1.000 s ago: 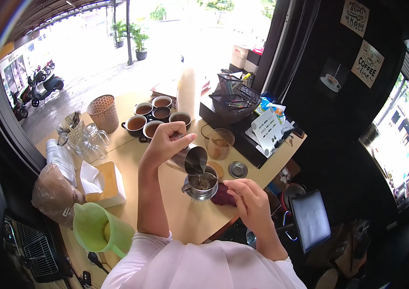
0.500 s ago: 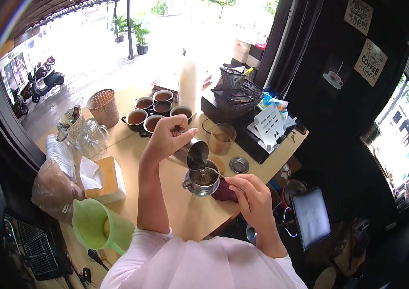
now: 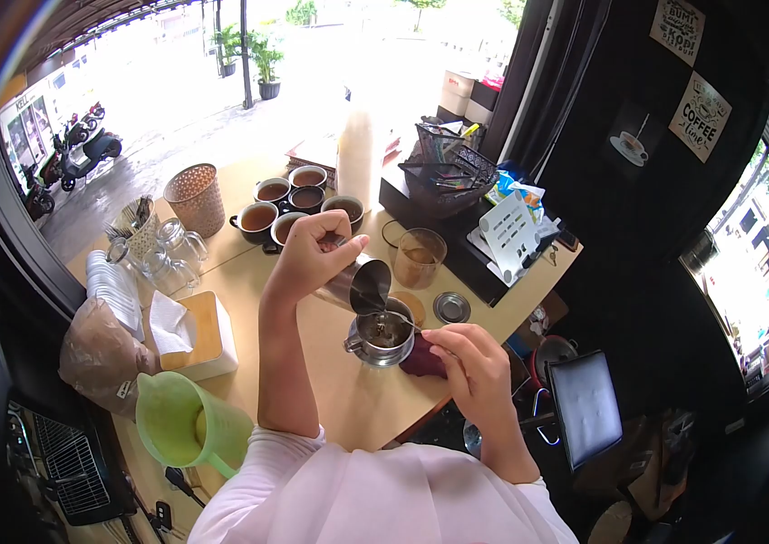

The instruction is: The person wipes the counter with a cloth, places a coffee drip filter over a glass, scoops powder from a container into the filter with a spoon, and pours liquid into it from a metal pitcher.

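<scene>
My left hand [image 3: 312, 258] is wrapped round the handle of a stainless steel jug [image 3: 362, 286]. The jug is tipped, its mouth low over a metal cup [image 3: 380, 355] with dark contents. A thin stream seems to run from its lip. Between the fingers of my right hand [image 3: 470, 363] is the thin handle of a spoon [image 3: 411, 324], which slants to the cup's rim; its far end is hard to make out. A dark red cloth [image 3: 422, 361] lies against the cup's right side. Behind the cup are a round metal lid [image 3: 451, 307] and a glass [image 3: 419, 261] with brown contents.
Several cups of brown liquid [image 3: 258, 217] stand beyond my left hand. To the left are a tissue box [image 3: 212, 340], glass mugs [image 3: 167, 267], a woven basket [image 3: 195, 201] and a green pitcher [image 3: 221, 426]. A black basket [image 3: 448, 181] sits at the back right.
The jug's mouth has shifted very slightly left and down over the cup. Both hands keep their grips, and little else differs.
</scene>
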### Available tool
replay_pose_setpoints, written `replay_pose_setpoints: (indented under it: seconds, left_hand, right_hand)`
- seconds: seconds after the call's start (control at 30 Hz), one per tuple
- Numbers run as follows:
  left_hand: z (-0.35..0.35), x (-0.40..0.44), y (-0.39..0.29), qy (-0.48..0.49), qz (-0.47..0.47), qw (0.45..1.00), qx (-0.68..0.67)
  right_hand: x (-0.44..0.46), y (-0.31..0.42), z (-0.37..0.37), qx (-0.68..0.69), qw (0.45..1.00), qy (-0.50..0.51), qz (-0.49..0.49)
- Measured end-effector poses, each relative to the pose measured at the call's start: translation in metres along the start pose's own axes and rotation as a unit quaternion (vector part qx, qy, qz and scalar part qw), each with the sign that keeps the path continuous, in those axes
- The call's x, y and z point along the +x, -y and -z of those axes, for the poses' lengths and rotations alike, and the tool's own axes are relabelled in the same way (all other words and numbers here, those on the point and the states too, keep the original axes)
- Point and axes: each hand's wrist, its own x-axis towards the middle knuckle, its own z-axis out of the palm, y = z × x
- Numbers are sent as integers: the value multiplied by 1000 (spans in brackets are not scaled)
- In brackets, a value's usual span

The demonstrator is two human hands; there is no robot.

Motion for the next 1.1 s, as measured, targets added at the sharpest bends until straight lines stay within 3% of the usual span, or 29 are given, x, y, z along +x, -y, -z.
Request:
replay_pose_setpoints:
  seconds: [1.1]
  left_hand:
    - [-1,-1,-10,-7,4,999,51]
  right_hand:
    - [-1,-1,-3,18,1000,-10,-18]
